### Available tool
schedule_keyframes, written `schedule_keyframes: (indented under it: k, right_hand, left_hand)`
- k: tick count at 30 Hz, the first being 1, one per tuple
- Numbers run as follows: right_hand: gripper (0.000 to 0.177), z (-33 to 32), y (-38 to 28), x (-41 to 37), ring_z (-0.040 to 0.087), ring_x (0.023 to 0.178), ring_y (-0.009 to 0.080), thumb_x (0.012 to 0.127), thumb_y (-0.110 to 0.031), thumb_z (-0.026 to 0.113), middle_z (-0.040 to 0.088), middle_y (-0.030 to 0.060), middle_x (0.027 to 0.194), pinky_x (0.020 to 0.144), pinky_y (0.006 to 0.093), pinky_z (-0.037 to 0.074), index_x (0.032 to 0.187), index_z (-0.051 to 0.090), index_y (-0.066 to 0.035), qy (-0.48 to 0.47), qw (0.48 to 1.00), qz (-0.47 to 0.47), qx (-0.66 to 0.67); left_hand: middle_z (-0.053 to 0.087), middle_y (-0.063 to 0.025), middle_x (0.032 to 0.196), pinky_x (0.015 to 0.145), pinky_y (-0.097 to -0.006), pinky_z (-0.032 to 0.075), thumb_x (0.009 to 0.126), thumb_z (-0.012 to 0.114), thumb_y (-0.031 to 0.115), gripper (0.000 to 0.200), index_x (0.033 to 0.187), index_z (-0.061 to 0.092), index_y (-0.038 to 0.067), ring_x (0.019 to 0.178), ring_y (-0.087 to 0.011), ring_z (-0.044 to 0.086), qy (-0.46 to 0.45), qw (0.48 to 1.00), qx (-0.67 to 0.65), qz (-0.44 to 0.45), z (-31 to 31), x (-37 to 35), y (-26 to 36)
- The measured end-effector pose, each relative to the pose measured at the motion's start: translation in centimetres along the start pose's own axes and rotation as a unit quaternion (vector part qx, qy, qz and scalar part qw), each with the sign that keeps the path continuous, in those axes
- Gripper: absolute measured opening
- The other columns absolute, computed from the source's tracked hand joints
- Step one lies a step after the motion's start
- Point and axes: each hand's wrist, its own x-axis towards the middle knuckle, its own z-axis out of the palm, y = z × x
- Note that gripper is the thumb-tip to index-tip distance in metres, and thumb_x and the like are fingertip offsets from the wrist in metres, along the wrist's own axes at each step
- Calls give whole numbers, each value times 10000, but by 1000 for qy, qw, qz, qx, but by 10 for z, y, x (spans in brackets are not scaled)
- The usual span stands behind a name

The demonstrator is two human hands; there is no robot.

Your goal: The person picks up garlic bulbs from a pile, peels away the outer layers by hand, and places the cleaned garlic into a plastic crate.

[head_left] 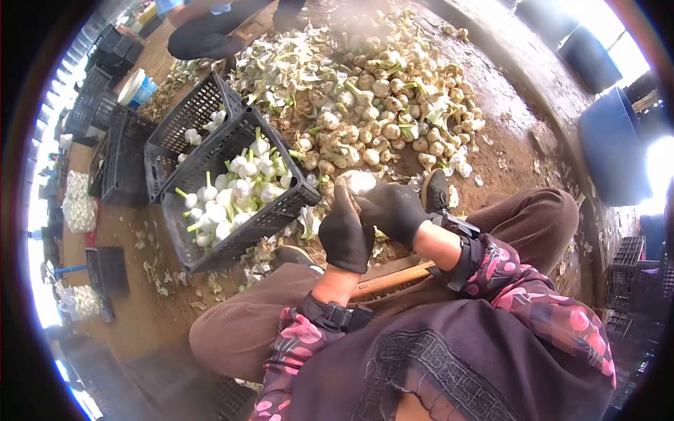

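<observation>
Both my hands wear dark gloves and meet in front of my lap around one white garlic bulb [361, 183]. My left hand [345, 235] is closed at the bulb's near left side, fingers pointing up. From the right, my right hand [399, 212] is closed against the same bulb, and its fingers hide the lower part. Just to the left, a black plastic crate [242, 242] holds many clean white garlic bulbs [232, 193] with short green stems. Beyond my hands lies a heap of dirty, brownish garlic bulbs [393, 105] on the ground.
A second black crate [165, 151] with a few bulbs adjoins the first. Peeled leaves and skins [281, 67] lie beside the heap. Another person [210, 31] crouches at the top left. Blue tubs [609, 151] stand at right; filled bags [81, 302] sit at far left.
</observation>
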Motion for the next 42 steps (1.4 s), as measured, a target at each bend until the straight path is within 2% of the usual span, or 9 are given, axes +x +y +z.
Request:
schedule_keyframes:
  k: [9,13,17,24,29,33,36,39,42]
  right_hand:
    - [302,12,18,2,589,564,328,831,-299,563,590,170,625,557,408,474,676,619,-46,131,976,-134,-115]
    - [224,-1,32,0,414,567,36,878,-164,552,537,-48,597,507,254,378,726,631,-20,62,906,0,418]
    - [215,-10,55,16,455,577,29,871,-156,550,574,-51,636,524,227,390,776,665,0,25,882,8,470]
    - [253,9,99,27,616,612,269,768,-268,596,653,138,687,644,370,499,774,679,-29,17,986,125,105]
    - [231,39,136,22,642,862,356,774,-219,551,673,180,908,808,419,503,831,707,-58,-147,971,109,-155]
    - [298,27,122,21,646,780,217,865,-200,540,661,98,950,742,351,526,1129,614,-82,-145,908,92,381]
    - [275,-17,50,7,629,693,173,875,-194,608,643,50,875,659,317,534,1105,590,-44,-97,699,154,692]
    - [199,-1,55,10,616,669,147,837,-240,687,636,16,810,598,264,504,943,645,-77,13,826,65,560]
    - [171,7,48,10,616,657,197,814,-228,693,630,70,756,601,295,487,845,656,-64,111,943,-56,310]
  left_hand:
    - [632,-186,948,662,-419,506,819,610,179,670,1387,275,59,812,-352,637,-19,998,-21,64,12,2,-16]
    - [608,-194,1066,728,-368,518,863,577,123,641,1407,251,31,871,-320,638,-93,985,-129,73,10,4,-23]
    - [587,-101,1017,674,-259,521,926,439,77,548,1421,214,5,813,-127,601,-157,814,-532,-172,11,0,-22]
    - [618,-110,882,640,-300,508,872,443,141,592,1429,253,78,685,-172,606,-146,769,-588,-205,-3,2,-6]
    - [626,-108,904,654,-314,518,871,453,124,552,1406,316,110,709,-186,616,-114,574,-769,-257,-11,7,-6]
    - [627,-101,927,697,-340,533,869,455,118,511,1374,375,115,721,-164,613,-116,501,-798,-315,-2,1,-21]
    - [619,-107,958,709,-334,535,869,436,114,500,1365,379,87,742,-168,614,-131,549,-768,-303,3,0,-27]
    - [603,-114,999,735,-305,521,862,456,86,532,1379,329,58,806,-177,618,-201,594,-730,-272,8,3,-32]
    - [602,-147,1051,773,-302,492,824,562,39,679,1399,200,29,888,-246,628,-204,907,-331,-160,23,-6,-40]
